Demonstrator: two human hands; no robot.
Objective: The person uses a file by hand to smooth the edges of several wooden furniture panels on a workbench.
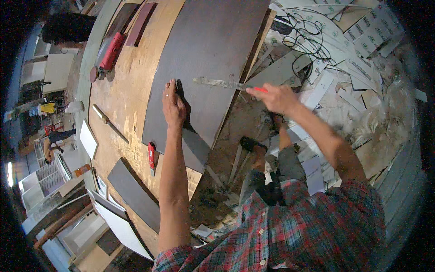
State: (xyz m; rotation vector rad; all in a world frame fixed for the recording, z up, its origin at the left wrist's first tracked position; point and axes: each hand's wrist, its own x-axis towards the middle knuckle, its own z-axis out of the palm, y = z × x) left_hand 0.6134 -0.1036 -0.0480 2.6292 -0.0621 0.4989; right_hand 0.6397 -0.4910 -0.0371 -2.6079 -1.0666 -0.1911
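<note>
Counter (129, 84), wooden, light-coloured, worn on its surface. Large dark grey panel (208, 41): laid flat along the counter's right edge, its lower end close to the counter's near right corner. Left grip (174, 108): bare, palm down on the panel by its left edge, fingers extended and close together, nothing grasped; a ring on one finger. Right grip (277, 99): closed around the red handle of a long-bladed tool (219, 83), just beyond the panel's right edge; the mottled blade extends leftward over the panel, pointing past the left fingertips. Whether the blade touches the panel is hard to tell from this angle. Red-handled cutter (151, 156): on bare wood, between the panel's lower left corner and the counter's near end. Smaller dark grey panel (131, 188): lower left, toward the near end. Slim rod (110, 123): aslant near the counter's left edge. White board (89, 139): at that same left edge, below the rod's upper end. Red power tool (112, 52), with a round disc: farther up, near the left edge. Dark red strip (142, 23): between power tool and large panel, toward the far end. On the floor off the right edge: pale scrap pieces (319, 90) and a tangled black cable (312, 38).
</note>
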